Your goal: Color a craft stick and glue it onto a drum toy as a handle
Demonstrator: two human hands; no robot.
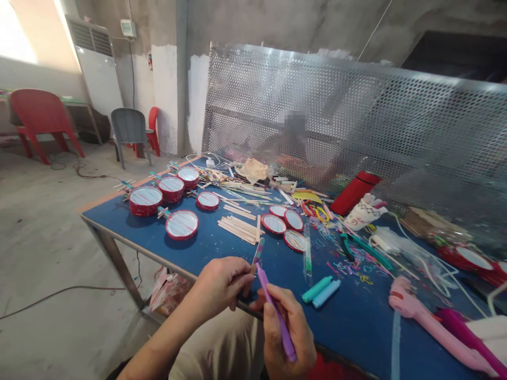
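Observation:
My left hand (219, 287) pinches a flat wooden stick (253, 264) with coloured marks near its top, holding it upright over the near edge of the blue table (222, 253). My right hand (287, 327) grips a purple marker pen (275, 311), its tip touching the stick. Both hands are closed on what they hold. Just beyond lie a teal marker (317, 289) and a light blue marker (327, 293).
Red round drums (146, 199) with white faces, loose wooden sticks (237, 228), rubber bands (348, 264), a red bottle (354, 192) and a paper cup (362, 215) lie on the table. A perforated metal screen (356, 121) stands behind, a person beyond it. Chairs stand far left.

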